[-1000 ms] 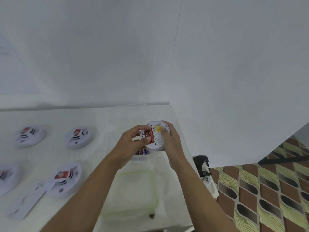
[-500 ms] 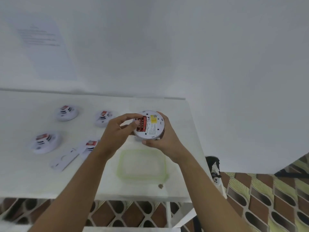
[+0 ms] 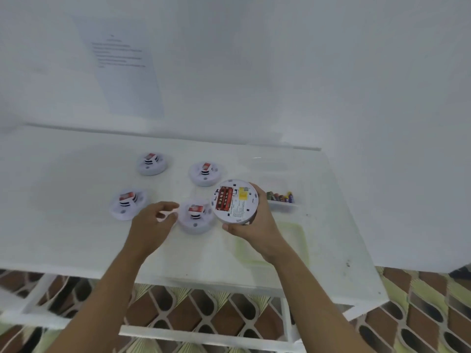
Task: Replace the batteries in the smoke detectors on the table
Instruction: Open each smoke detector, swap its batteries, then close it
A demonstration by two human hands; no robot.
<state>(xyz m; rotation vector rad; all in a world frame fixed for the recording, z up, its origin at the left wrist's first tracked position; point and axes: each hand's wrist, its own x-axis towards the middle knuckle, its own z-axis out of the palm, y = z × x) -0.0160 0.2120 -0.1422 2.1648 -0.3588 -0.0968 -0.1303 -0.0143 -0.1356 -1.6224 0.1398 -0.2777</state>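
The left hand (image 3: 153, 222) is motion-blurred; contact with the near detector (image 3: 195, 217) cannot be determined. The right hand (image 3: 257, 225) has its fingers mostly hidden behind the held detector (image 3: 235, 201). Print on the wall sheet (image 3: 122, 67) is illegible.

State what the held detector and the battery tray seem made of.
Held detector: likely moulded white plastic, matte, judging by its smooth rim and small slots. Battery tray: probably translucent plastic; its wall looks pale and see-through, though blur leaves it open.
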